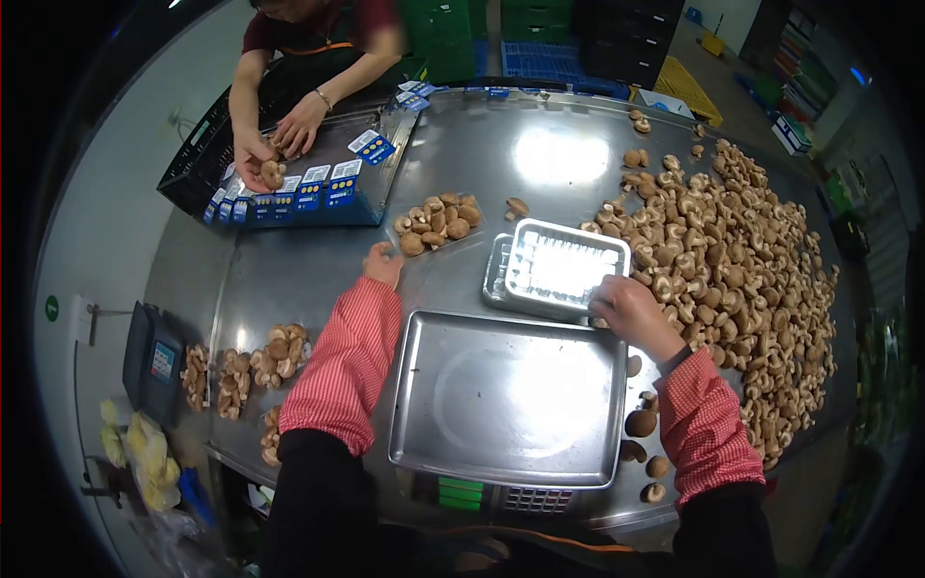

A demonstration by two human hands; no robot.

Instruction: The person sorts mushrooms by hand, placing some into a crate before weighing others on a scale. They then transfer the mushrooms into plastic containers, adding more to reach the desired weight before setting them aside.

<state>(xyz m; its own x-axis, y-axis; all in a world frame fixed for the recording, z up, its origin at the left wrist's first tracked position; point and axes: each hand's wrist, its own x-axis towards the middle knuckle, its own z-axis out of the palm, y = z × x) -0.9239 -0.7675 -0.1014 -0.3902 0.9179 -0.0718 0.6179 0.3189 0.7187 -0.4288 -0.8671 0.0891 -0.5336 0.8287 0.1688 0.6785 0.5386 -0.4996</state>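
Note:
My left hand (383,264) is at the near left corner of a clear tray of brown mushrooms (438,223), its fingers curled; whether they grip the tray's edge is hard to see. My right hand (621,304) grips the near right corner of a stack of clear plastic trays (568,267). Just below the stack lies the bare metal pan of a scale (509,400). A single mushroom (517,207) rests above the stack.
A large mushroom pile (723,260) covers the right side. More filled trays (279,356) stand at the left, near a dark display (154,361). Across the table a co-worker's hands (301,125) handle mushrooms over a crate with blue labels (342,193).

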